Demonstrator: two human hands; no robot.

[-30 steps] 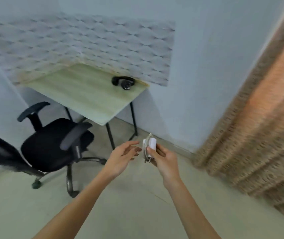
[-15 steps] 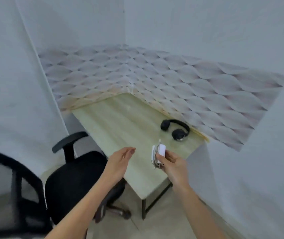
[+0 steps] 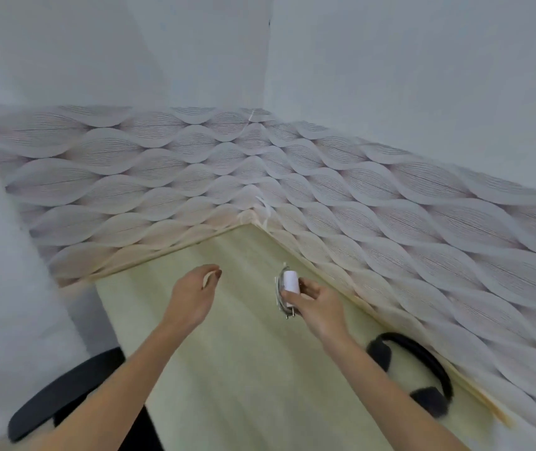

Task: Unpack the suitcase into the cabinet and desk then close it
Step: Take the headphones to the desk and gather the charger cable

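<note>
Pale desk (image 3: 244,369) against patterned wallpaper (image 3: 390,196).
My right hand (image 3: 320,307) grips a white charger (image 3: 291,283), long axis upright, prongs seemingly downward; my left hand (image 3: 191,297) hangs relaxed, empty.

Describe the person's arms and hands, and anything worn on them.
The left forearm and right forearm are bare to the frame's edge: no sleeves show. The left hand and the right hand wear no gloves, and no watch, bracelet or ring is visible. A fingernail on the left hand looks dark, perhaps painted.
</note>
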